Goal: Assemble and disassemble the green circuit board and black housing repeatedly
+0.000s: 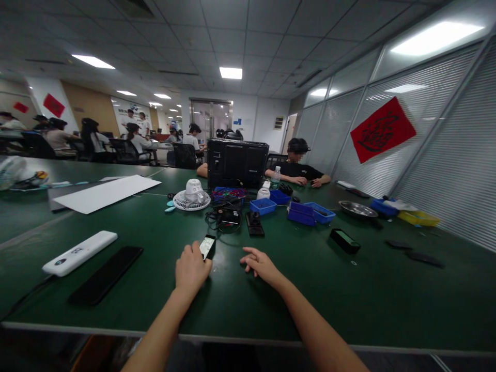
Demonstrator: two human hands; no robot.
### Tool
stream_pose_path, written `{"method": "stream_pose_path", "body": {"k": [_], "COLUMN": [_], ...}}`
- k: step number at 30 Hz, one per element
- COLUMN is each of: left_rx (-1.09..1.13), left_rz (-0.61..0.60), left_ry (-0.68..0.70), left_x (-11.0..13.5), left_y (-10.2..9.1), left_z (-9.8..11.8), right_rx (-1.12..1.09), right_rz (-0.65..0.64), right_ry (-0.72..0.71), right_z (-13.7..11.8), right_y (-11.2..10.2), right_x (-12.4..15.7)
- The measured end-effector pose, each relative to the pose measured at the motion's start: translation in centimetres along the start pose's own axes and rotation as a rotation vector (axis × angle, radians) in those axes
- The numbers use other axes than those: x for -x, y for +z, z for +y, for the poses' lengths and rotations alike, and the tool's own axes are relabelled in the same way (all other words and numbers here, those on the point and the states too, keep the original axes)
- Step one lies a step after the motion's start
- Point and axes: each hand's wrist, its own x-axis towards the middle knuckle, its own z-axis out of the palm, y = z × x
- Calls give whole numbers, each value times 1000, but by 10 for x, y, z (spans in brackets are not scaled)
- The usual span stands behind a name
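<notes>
My left hand (192, 266) is closed around a small black device with a lit screen (207, 246), on or just above the green table. The screen shows pale content too small to read, and my fingers hide its left side. To the right, my right hand (261, 265) holds nothing, its fingers apart and the index finger stretched toward the left. Just beyond my hands are a black stand-like piece (254, 225) and a black box with tangled cables (228, 217).
Blue bins (263, 206), a white fan (192, 196) and a black monitor-like case (237, 164) stand farther back. A white power strip (80, 252) and a dark flat panel (106, 275) lie left. At right are a black box with a screen (344, 241) and a metal bowl (357, 208). A person (298, 168) sits opposite.
</notes>
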Motion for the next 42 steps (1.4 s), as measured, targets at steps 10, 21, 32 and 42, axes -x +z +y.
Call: {"method": "stream_pose_path", "body": {"k": [10,21,32,42], "left_rx": [-46,-155,-103,21], "left_rz": [42,131,15,-23], "left_ry": [-191,-220,-69,124], "left_x": [-23,-29,-18,2], "left_y": [-21,-1,2,15], "left_z": [-53,-74,-51,-2], "right_rx": [25,-104,-366,-288], "right_rz": [-14,150,577,497], "right_ry": [0,2,-11,82], "right_z": [4,-7,-9,-12], "right_y": [-1,-7,-40,-33], "right_x": [-1,0,1,1]}}
